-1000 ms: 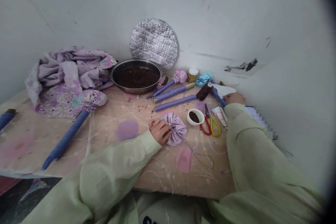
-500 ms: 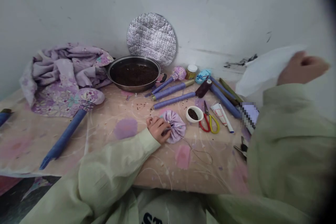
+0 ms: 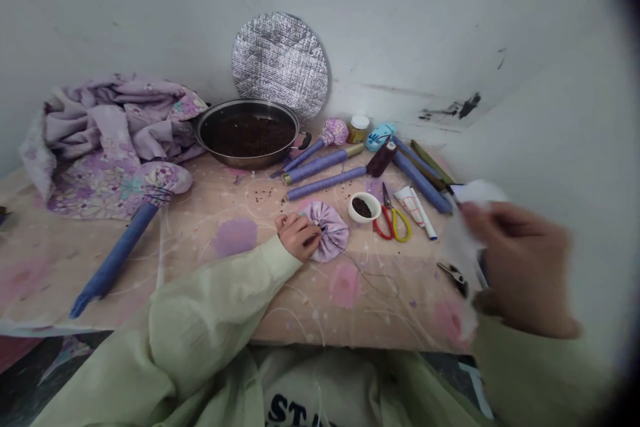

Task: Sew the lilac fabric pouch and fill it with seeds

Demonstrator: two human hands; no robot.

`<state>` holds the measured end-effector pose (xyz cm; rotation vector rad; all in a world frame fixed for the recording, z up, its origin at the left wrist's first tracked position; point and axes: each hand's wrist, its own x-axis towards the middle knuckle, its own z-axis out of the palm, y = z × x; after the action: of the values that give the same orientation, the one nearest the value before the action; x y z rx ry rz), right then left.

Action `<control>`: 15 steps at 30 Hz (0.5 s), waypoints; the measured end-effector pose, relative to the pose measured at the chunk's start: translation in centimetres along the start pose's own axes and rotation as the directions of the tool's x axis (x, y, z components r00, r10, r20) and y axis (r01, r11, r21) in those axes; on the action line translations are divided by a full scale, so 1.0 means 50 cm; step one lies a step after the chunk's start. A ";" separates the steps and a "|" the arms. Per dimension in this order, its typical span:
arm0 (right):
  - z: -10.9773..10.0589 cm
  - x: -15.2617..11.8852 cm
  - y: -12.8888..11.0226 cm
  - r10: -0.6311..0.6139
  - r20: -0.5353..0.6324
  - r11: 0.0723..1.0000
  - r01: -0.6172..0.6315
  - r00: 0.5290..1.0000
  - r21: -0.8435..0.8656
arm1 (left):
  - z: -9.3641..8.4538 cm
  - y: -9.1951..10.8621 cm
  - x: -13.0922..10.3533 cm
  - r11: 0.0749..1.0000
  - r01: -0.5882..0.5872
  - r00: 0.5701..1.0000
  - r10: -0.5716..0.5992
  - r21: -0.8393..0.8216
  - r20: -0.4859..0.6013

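Note:
At the middle of the table, my left hand (image 3: 299, 236) is closed on the left side of a round, gathered piece of purple cloth (image 3: 334, 232). A dark thread (image 3: 373, 273) trails from the cloth in a loose loop to the right. My right hand (image 3: 525, 267), smeared by motion, is at the right with a thin white sheet (image 3: 481, 192), tissue or paper, pinched in its fingers. Right of the cloth stands a small white bowl (image 3: 371, 214) of dark grains, beside scissors (image 3: 394, 222) with a red and a yellow handle.
A wide pan (image 3: 249, 161) of dark grains stands at the back, with a silver round mat (image 3: 281, 63) against the wall. Floral cloth (image 3: 113, 137) is heaped left, near a cloth-headed blue stick (image 3: 117, 257). Right lie wrapped sticks (image 3: 423, 180), a thread spool (image 3: 383, 159) and a white tube (image 3: 415, 207).
My right hand has come down and to the left with the white sheet, from up by the wall. My left hand stays on the gathered cloth. The view has shifted slightly.

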<state>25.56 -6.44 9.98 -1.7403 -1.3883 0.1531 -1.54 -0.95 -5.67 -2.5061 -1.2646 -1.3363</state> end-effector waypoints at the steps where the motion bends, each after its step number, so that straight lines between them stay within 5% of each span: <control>1: 0.030 -0.020 -0.010 -0.011 0.108 0.999 0.006 0.994 0.046 | 0.000 -0.002 0.000 1.000 -0.017 1.000 0.017 -0.006 -0.009; 4: 0.136 -0.058 -0.028 -0.079 0.423 0.980 -0.006 0.903 0.197 | -0.002 -0.007 0.000 0.999 -0.049 0.998 0.049 -0.004 -0.026; 8: 0.250 -0.070 -0.028 -0.071 0.612 0.935 -0.161 0.788 0.315 | -0.007 -0.011 -0.001 0.999 -0.040 0.999 0.040 0.032 0.002; 15: 0.304 -0.052 -0.009 -0.050 0.737 0.898 -0.293 0.674 0.329 | -0.008 -0.011 0.000 0.998 -0.059 0.998 0.060 0.030 -0.021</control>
<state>15.49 -0.30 0.05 -1.4273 -1.6085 1.2747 -2.19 -0.73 -5.62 -2.4824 -1.1870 -1.3188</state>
